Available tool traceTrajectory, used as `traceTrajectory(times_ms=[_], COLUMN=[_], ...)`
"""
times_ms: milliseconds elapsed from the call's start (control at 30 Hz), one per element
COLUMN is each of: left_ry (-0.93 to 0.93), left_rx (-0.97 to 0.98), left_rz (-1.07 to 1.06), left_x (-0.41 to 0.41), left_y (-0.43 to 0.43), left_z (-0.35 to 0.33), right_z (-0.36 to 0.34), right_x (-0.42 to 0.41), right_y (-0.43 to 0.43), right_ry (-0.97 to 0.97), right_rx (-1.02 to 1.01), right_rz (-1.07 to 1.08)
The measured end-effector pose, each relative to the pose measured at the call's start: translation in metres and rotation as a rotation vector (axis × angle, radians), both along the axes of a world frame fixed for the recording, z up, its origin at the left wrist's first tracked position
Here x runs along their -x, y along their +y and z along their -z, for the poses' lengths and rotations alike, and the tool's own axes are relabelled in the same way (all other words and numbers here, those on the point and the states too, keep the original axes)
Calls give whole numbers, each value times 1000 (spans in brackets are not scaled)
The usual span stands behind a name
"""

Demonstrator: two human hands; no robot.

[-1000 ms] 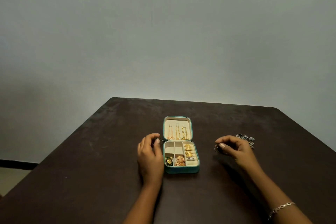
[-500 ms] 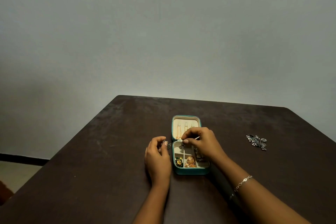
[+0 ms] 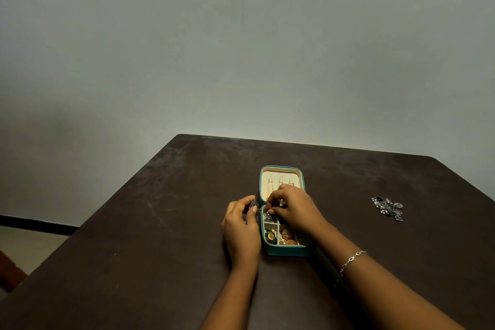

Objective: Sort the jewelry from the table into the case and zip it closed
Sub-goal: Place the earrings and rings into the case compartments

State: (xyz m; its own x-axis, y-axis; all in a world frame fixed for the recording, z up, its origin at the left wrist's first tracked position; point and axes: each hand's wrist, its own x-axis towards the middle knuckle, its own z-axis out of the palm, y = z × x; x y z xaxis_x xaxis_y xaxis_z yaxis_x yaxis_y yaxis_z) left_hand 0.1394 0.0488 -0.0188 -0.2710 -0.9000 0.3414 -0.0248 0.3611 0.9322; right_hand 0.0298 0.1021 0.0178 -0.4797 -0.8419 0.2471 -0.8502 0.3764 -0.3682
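**Both hands at the open jewelry case**

On a dark brown table [image 3: 134,249], the left hand [image 3: 241,228] rests just beside the left edge of a teal case [image 3: 284,251], its fingers curled and its thumb and fingertips pinching a small silver piece [image 3: 253,204] at the case's hinge corner. The case lies open, its cream lid [image 3: 281,169] laid back flat with gold chains [image 3: 280,182] hung inside. The right hand [image 3: 294,211] reaches over the tray, fingers bent down and pinching a silver earring [image 3: 267,215] in the far left compartment; gold and green pieces fill the near ones. A thin bracelet [image 3: 352,260] circles the right wrist. Well apart to the right, a small pile of silver jewelry [image 3: 388,207] lies on the table.
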Motion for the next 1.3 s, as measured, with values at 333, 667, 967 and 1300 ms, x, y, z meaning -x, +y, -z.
traceTrajectory(times_ms=[333, 667, 967, 1300], left_ry=[143, 147, 78, 84], left_rx=[-22, 14, 13, -29], left_rz=[59, 142, 27, 14], left_x=[-2, 1, 5, 4], left_y=[2, 3, -2, -3], left_z=[-4, -2, 4, 4], right_z=[-23, -32, -39, -44], right_x=[-3, 0, 18, -1], right_y=[2, 2, 1, -8], right_ry=[-347, -191, 263, 607], right_rx=[213, 142, -215, -507], right_rz=[-208, -245, -456, -661])
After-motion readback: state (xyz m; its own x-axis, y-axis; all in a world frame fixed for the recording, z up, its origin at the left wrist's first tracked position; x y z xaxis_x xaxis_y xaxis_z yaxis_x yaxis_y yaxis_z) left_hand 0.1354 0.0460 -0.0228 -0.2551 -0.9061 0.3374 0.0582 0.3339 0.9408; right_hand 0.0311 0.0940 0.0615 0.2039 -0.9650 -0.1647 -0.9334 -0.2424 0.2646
